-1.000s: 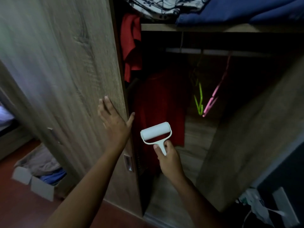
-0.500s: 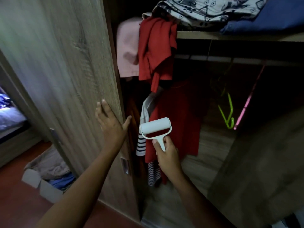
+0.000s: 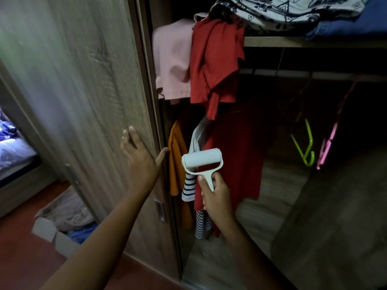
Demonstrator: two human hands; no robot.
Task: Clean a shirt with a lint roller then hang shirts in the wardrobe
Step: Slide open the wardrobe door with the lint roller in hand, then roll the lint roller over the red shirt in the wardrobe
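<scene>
My right hand [image 3: 216, 198] grips the handle of a white lint roller [image 3: 202, 159], held upright in front of the open wardrobe. My left hand [image 3: 141, 159] lies flat, fingers spread, on the wooden sliding door [image 3: 83, 91], thumb at the door's edge. Inside hang a long red shirt [image 3: 236, 151], an orange shirt [image 3: 177, 160] and a white striped shirt [image 3: 190, 187]. A red garment [image 3: 213, 63] and a pink one [image 3: 171, 59] droop from the shelf [image 3: 303, 41] above the rail [image 3: 293, 73].
A green hanger [image 3: 306, 147] and a pink hanger [image 3: 328, 141] hang on the rail at right. Patterned and blue cloth [image 3: 293, 9] is piled on the shelf. A cardboard box of clothes [image 3: 60, 225] sits on the red floor at left, a bed [image 3: 12, 151] beyond.
The door has slid left under my left hand, uncovering the pink garment and the orange and striped shirts. The roller stays in my right hand.
</scene>
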